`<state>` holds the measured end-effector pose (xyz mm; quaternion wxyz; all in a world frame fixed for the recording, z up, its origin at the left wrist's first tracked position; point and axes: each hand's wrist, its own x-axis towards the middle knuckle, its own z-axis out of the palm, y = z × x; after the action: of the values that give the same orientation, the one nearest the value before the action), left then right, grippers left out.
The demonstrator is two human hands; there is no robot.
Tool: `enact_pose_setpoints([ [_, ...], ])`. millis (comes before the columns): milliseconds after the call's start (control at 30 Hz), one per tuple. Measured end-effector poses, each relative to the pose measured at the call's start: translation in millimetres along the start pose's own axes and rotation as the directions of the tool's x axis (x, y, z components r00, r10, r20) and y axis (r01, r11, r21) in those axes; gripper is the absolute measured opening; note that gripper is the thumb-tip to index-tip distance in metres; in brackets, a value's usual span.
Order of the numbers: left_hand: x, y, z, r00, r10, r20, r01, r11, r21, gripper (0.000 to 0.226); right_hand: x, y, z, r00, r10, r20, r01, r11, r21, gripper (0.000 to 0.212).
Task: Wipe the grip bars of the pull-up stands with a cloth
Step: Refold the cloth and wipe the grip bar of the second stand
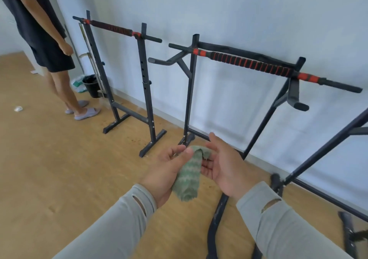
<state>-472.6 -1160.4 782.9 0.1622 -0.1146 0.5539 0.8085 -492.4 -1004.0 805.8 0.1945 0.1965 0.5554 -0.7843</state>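
2 pull-up stands (pixel 191 91) lined along the wall (pixel 258 10), bare wood floor (pixel 39 169) before them, green cloth (pixel 189 177) pinched in left hand (pixel 165 175), draped onto right hand's (pixel 227 167) relaxed fingers, grip bars (pixel 251 63) well above

Bystander (pixel 42 30) in slippers stands beside black bucket (pixel 91 85).

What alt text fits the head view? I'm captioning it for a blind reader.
Both hands, left and right, hold a green cloth between them, in front of two black pull-up stands with red-and-black grip bars along a white wall. Another person stands at far left.
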Motion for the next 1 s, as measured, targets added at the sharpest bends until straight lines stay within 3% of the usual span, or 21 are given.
enact_pose_setpoints([
  [100, 15.4, 3.4, -20.4, 0.996, 0.055, -0.067, -0.055, 0.998, 0.015, 0.028, 14.4, 12.0, 5.5, 0.996, -0.093, 0.003, 0.093, 0.996, 0.005, 0.048],
  [200, 31.3, 6.0, -27.5, 0.990, 0.095, -0.108, -0.090, 0.995, 0.050, 0.014, 26.1, 13.8, 7.9, 0.986, -0.095, -0.135, 0.091, 0.995, -0.032, 0.038],
  [333, 49.5, 9.9, -19.8, 0.999, 0.015, 0.046, -0.017, 0.999, 0.042, 0.021, 47.7, 13.4, 3.6, 0.938, -0.131, -0.321, 0.096, 0.988, -0.124, 0.049],
  [433, 68.7, 6.8, -11.8, 0.983, -0.111, 0.145, 0.098, 0.991, 0.091, 0.029, 61.8, 7.2, -4.7, 0.956, -0.144, -0.257, 0.124, 0.988, -0.093, 0.066],
  [533, 97.3, 6.7, -1.2, 0.987, -0.136, 0.089, 0.137, 0.991, 0.003, 0.024, 75.2, -6.6, -19.7, 0.975, -0.141, -0.170, 0.139, 0.990, -0.024, 0.086],
  [633, 131.7, 18.6, 16.8, 0.989, -0.143, 0.035, 0.146, 0.984, -0.099, 0.011, 90.9, -19.3, -39.5, 0.965, -0.166, -0.201, 0.166, 0.986, -0.017, 0.063],
  [800, 183.5, 31.9, 51.9, 0.998, 0.013, -0.060, 0.000, 0.978, 0.208, 0.018, 117.6, -47.5, -60.4, 0.870, -0.385, -0.308, 0.305, 0.911, -0.278, 0.031],
  [867, 199.1, 37.2, 63.7, 0.997, 0.022, -0.074, -0.003, 0.971, 0.241, 0.025, 123.9, -56.7, -65.8, 0.787, -0.510, -0.348, 0.324, 0.821, -0.470, 0.023],
  [933, 212.1, 44.4, 73.8, 0.997, -0.002, -0.082, 0.018, 0.980, 0.199, 0.026, 126.1, -65.1, -69.0, 0.651, -0.678, -0.342, 0.347, 0.666, -0.660, 0.013],
  [967, 216.7, 48.3, 78.6, 0.997, -0.008, -0.076, 0.022, 0.982, 0.189, 0.023, 128.1, -69.0, -69.4, 0.620, -0.723, -0.306, 0.356, 0.606, -0.711, 0.008],
  [1000, 220.7, 51.6, 83.5, 0.998, -0.007, -0.057, 0.018, 0.981, 0.192, 0.021, 131.7, -72.5, -68.7, 0.644, -0.719, -0.263, 0.367, 0.592, -0.717, 0.007],
])
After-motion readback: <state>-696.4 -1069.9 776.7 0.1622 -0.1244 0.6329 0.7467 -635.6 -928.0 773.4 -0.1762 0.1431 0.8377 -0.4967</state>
